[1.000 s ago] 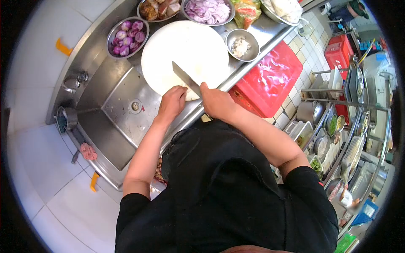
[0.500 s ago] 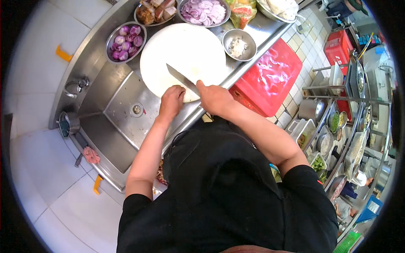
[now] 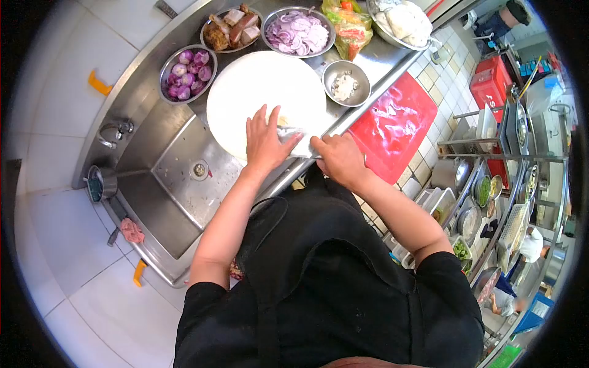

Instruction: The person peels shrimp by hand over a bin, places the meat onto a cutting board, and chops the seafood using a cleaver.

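Note:
A kitchen knife (image 3: 300, 146) lies low at the near right edge of the round white cutting board (image 3: 261, 80), its blade turned broadside. Its handle is in my right hand (image 3: 342, 159), fingers closed round it. My left hand (image 3: 265, 140) is over the board with fingers stretched out and spread, its thumb at the blade. Whether the thumb presses on the metal I cannot tell. Pale bits may lie beside the left fingertips, too small to name. To the right of the board stands a small steel bowl (image 3: 326, 92) holding small whitish pieces.
Steel bowls of peeled purple onions (image 3: 189, 75), browned meat chunks (image 3: 233, 29) and sliced onions (image 3: 297, 32) ring the board's far side. A plastic bag (image 3: 348, 30) stands behind. Left is a sink (image 3: 184, 202); right, a red lidded tub (image 3: 396, 126) and loaded shelves (image 3: 503, 153).
The knife has turned from pointing up-left across the board to lying flat near its edge. My left hand has opened and moved up-right; my right hand has shifted right and down with the handle.

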Demonstrator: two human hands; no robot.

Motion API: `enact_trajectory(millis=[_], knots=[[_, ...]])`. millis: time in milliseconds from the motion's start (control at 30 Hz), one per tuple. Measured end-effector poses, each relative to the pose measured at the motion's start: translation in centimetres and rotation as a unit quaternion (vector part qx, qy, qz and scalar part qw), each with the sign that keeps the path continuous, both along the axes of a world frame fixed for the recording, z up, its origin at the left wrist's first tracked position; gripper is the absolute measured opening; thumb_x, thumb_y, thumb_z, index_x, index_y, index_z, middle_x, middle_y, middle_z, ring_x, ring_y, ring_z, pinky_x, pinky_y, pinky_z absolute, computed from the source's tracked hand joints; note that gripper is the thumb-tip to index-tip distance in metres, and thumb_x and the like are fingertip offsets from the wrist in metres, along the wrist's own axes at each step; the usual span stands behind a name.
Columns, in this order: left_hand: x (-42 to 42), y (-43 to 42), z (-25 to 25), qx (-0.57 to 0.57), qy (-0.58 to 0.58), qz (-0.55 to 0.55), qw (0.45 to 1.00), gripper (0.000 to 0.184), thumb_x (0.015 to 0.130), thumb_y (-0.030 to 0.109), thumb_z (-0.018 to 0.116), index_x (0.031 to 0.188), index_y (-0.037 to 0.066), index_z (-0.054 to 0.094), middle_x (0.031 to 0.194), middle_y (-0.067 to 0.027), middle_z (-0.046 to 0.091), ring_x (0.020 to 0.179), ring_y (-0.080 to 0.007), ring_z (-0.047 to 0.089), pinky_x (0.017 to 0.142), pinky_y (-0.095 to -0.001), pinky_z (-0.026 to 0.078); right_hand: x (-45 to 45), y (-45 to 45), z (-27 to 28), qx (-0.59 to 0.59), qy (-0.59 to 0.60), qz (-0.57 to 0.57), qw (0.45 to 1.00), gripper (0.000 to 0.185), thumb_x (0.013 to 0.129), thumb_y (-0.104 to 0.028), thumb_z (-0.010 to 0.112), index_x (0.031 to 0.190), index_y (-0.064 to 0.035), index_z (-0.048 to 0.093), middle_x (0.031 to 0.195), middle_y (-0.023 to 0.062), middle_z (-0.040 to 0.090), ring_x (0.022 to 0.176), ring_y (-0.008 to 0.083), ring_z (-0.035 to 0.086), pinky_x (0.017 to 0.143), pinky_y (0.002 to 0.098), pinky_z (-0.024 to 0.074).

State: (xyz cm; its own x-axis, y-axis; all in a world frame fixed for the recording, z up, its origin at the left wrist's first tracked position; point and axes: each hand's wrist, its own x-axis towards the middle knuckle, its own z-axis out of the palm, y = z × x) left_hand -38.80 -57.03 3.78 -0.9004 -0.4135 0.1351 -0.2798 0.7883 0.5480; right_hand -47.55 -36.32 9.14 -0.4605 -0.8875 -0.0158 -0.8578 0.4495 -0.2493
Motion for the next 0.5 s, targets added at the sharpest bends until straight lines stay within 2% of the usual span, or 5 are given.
enact_trajectory(millis=[67,167,300,400,500], knots=[[-1.6,0.3,-1.9,-0.011,-0.088,0.004,0.996,0.09,0.094,0.055,0.071,0.16,0.005,0.037,0.166,-0.03,0.029,0.156,-0.0432,0.026,0.128,-0.0562,0.017,-0.1,0.6,-0.3,0.019,0.006,0.011,1.0,0.038,0.082,-0.017,0.076,0.116,-0.0127,0.059,0.091,0.0097,0.069,0.088,0.0298,0.071,0.08,0.047,0.048],[-2.1,-2.1,-3.0,-0.03,-0.154,0.025,0.987,0.094,0.096,0.06,0.066,0.165,0.006,0.03,0.169,-0.0301,0.025,0.159,-0.0424,0.02,0.13,-0.0548,0.011,-0.5,3.0,1.0,-0.003,-0.004,0.024,1.0,0.035,0.084,-0.017,0.074,0.115,-0.0128,0.06,0.089,0.0094,0.068,0.088,0.03,0.07,0.078,0.0465,0.0473],[0.4,-4.9,-5.9,0.068,-0.059,0.064,0.994,0.088,0.099,0.056,0.064,0.162,0.003,0.033,0.167,-0.0317,0.027,0.158,-0.0448,0.02,0.13,-0.0563,0.013,-1.3,6.7,1.6,0.004,-0.06,-0.011,0.998,0.029,0.088,-0.017,0.071,0.113,-0.0101,0.06,0.089,0.0145,0.07,0.086,0.0363,0.07,0.077,0.0511,0.0493],[1.1,-1.5,-5.7,0.001,-0.075,0.039,0.996,0.09,0.097,0.056,0.066,0.162,0.002,0.032,0.167,-0.0345,0.023,0.157,-0.0476,0.02,0.129,-0.057,0.014,-1.8,7.6,1.1,-0.037,-0.202,-0.163,0.965,0.025,0.098,-0.021,0.063,0.117,-0.0036,0.059,0.093,0.0275,0.071,0.088,0.0513,0.067,0.079,0.0607,0.0511],[0.1,1.9,-4.9,-0.026,-0.101,0.04,0.994,0.096,0.095,0.058,0.069,0.163,0.003,0.029,0.167,-0.0364,0.018,0.157,-0.0481,0.019,0.129,-0.0577,0.012,-3.4,7.1,-2.0,-0.014,-0.261,-0.253,0.932,0.027,0.101,-0.023,0.06,0.117,-0.0023,0.06,0.098,0.0309,0.069,0.093,0.0541,0.065,0.082,0.0601,0.0503]])
